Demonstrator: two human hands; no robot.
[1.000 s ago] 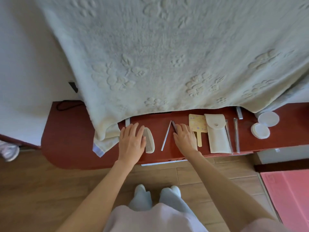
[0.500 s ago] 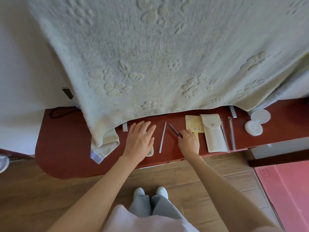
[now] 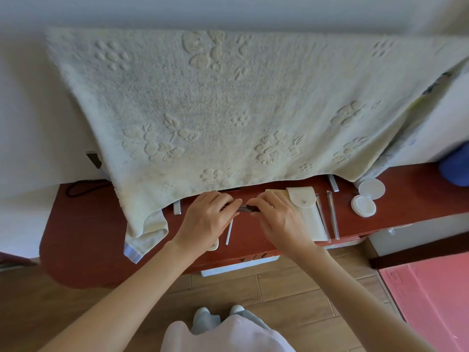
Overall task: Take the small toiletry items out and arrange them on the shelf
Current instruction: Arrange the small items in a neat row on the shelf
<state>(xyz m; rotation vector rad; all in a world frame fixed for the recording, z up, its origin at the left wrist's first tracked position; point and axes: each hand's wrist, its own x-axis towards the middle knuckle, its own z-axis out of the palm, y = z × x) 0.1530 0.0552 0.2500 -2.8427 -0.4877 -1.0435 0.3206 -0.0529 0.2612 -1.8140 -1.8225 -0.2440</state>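
On the red shelf (image 3: 96, 224), from left to right: one comb (image 3: 213, 246) mostly hidden under the left hand (image 3: 205, 219), one thin metal stick (image 3: 229, 233) pointing near to far, one pouch (image 3: 308, 214), two slim tools (image 3: 333, 215), two round pads (image 3: 366, 198). Both hands, the right hand (image 3: 278, 219) too, pinch one dark small tool (image 3: 245, 208), which lies left to right above the shelf.

On the shelf (image 3: 101, 224): one towel (image 3: 215, 110), one white pouch (image 3: 311, 217), two round white lids (image 3: 363, 205), two clear sticks (image 3: 333, 214) right, one metal stick (image 3: 229, 233), one comb (image 3: 212, 246).
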